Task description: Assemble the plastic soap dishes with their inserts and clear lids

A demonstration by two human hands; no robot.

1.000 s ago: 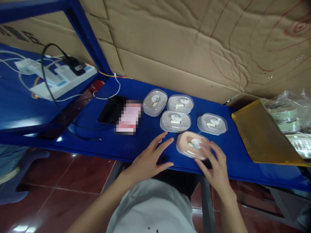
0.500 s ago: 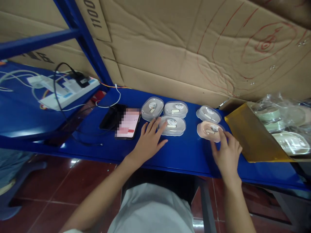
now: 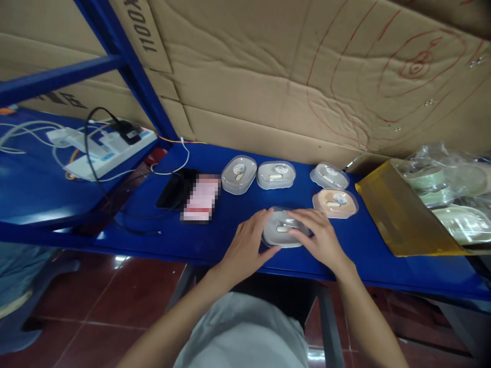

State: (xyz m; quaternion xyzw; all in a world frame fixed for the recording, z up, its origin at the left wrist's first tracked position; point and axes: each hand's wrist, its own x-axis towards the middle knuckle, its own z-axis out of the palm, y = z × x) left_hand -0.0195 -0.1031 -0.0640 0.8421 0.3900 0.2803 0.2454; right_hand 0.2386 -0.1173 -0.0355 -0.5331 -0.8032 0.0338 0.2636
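Observation:
A grey oval box (image 3: 282,232) with a clear lid and a small white tab lies near the table's front edge, between my two hands. My left hand (image 3: 251,243) grips its left side, thumb low and fingertips at the upper left edge. From the right, my right hand (image 3: 318,235) holds it, with fingers over the lid and its upper right edge. Behind stand two similar grey boxes, one at the left (image 3: 239,175) and another beside it (image 3: 276,175). To the right are a peach box (image 3: 336,203) and a further clear-lidded box (image 3: 330,176).
A phone (image 3: 201,199) with a blurred screen lies left on the blue table (image 3: 215,240), by a black object (image 3: 174,189) and cables. A power strip (image 3: 111,153) is farther left. At right, a carton (image 3: 399,214) holds wrapped pale-green boxes (image 3: 460,225). Cardboard (image 3: 249,76) stands behind.
The front grey box has moved toward me and slightly right. My right hand has left the peach box and come left onto the grey one; my left hand has moved with it.

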